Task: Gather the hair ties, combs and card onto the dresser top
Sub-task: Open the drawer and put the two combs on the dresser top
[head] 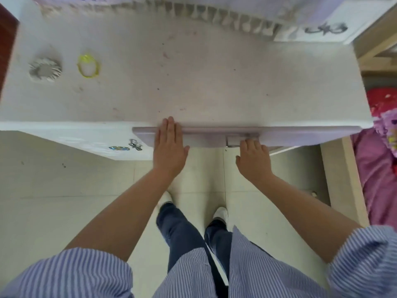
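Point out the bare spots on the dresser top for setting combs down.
Bare: the wide stretch of dresser top from the yellow hair tie rightward to the far edge. Crowded: only the left end, with the grey scrunchie beside it.

We see the dresser top (193,82) as matt off-white laminate w/ faint smudges and specks; the drawer front (204,134) looks smooth, pale lilac, semi-gloss, w/ a shiny metal handle (233,141). The grey-white scrunchie (45,69) reads as crinkled cloth, the yellow hair tie (88,66) as glossy translucent plastic. We note glossy floor tiles (64,190), striped woven cotton sleeves (71,274), bare wood bed frame (373,54).
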